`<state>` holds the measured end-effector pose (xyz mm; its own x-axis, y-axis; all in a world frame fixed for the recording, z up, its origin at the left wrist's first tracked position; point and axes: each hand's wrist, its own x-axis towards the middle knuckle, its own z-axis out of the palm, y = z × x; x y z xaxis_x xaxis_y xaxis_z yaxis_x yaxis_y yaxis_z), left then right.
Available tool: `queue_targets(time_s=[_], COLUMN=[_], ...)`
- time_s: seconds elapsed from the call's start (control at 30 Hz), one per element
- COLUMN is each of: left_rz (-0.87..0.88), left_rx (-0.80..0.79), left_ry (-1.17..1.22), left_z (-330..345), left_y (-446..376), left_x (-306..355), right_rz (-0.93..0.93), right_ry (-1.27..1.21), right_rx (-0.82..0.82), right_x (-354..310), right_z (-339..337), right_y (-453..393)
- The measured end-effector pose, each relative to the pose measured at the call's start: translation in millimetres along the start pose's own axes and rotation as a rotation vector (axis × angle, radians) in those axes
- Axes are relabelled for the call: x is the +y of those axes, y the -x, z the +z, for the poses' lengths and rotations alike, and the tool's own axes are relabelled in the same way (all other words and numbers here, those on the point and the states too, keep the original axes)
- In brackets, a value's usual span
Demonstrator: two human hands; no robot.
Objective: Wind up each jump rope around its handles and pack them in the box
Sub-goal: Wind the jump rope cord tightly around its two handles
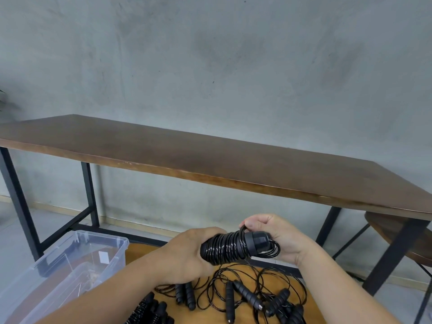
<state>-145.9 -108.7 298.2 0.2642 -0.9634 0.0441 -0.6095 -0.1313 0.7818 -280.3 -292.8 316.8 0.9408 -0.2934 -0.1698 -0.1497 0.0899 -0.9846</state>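
Observation:
I hold a black jump rope (230,250) in front of me, its cord coiled tightly round the handles. My left hand (187,256) grips the left end of the bundle. At the handle caps on the right, my right hand (278,239) pinches a loop of the cord. Below lie several loose black jump ropes (254,293) with tangled cords on a low orange wooden surface (210,312). A wound bundle (149,312) lies at the bottom edge. The clear plastic box (70,267) stands at the lower left.
A long dark wooden table (210,155) on black metal legs stands against a grey concrete wall. A round wooden stool (397,235) is tucked under its right end. Grey floor shows beyond the box.

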Motion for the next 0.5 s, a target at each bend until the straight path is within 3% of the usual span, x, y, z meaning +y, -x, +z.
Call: queue_targets(time_s=[0.13, 0.37, 0.5], left_rz=[-0.009, -0.114, -0.147], left_rx=[-0.007, 0.060, 0.108], left_ry=[0.116, 0.373, 0.459], left_z=[2, 17, 17], left_y=[-4, -10, -12], left_x=[-3, -13, -16], right_rz=[0.001, -0.165, -0.194], right_ry=[-0.215, -0.206, -0.306], right_rx=[0.113, 0.307, 0.304], right_x=[17, 29, 32], right_z=[2, 15, 21], right_y=[-4, -12, -9])
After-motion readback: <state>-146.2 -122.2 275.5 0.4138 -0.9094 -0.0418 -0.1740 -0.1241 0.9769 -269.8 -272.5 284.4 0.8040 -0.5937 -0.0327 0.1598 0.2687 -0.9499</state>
